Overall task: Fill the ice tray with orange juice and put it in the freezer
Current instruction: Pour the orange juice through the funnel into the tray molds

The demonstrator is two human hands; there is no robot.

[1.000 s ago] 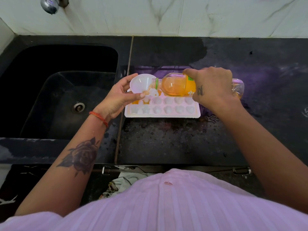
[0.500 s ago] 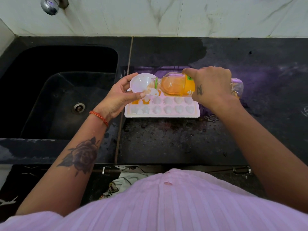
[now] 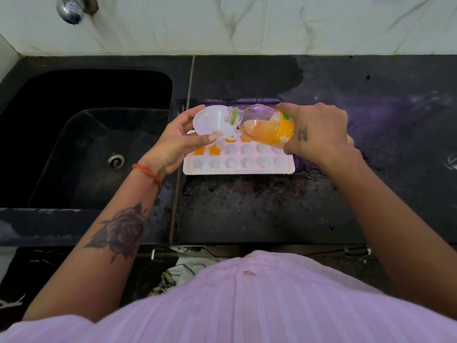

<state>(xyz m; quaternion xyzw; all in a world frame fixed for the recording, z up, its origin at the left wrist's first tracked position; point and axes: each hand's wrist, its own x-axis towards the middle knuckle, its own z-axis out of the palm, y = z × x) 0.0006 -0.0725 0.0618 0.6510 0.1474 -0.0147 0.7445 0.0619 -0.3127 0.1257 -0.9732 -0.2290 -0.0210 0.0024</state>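
Ice tray (image 3: 238,167), white, lies flat on the black counter (image 3: 247,214) just right of the dark sink (image 3: 81,144). One funnel (image 3: 212,121), pinched by the left hand (image 3: 173,144), hovers over the tray's far-left cells and hides some of them. One juice bottle (image 3: 262,126), tipped with its mouth in the funnel, is gripped by the right hand (image 3: 319,131). At least two near-left star cells show orange; the front row's six are unfilled. One tap (image 3: 71,7) juts from the marble wall.
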